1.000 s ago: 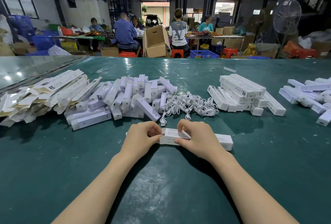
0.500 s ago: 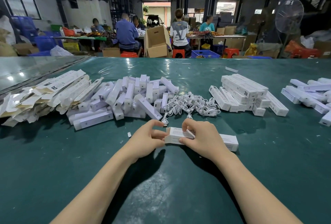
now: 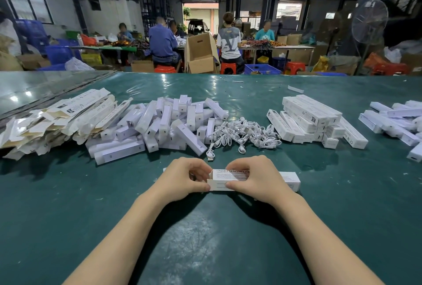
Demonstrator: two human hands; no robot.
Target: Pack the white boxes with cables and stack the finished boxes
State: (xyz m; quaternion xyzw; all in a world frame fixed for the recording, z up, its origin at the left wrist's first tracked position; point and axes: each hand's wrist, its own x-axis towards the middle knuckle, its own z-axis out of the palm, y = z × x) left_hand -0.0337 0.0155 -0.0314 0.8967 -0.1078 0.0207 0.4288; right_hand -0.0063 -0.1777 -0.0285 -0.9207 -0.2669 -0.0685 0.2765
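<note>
A white, black-lettered box is lying on the dark green table, white cables showing at twelve o'clock.

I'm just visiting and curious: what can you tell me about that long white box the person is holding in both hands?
The long white cardboard box lies flat on the green table, lengthwise left to right, just before the person. Its top face bears dark print beginning "SMART SENSOR". The left hand pinches its left end, where a flap seems partly folded; the right hand grips its middle. The right end looks closed. Its contents are hidden.
</note>
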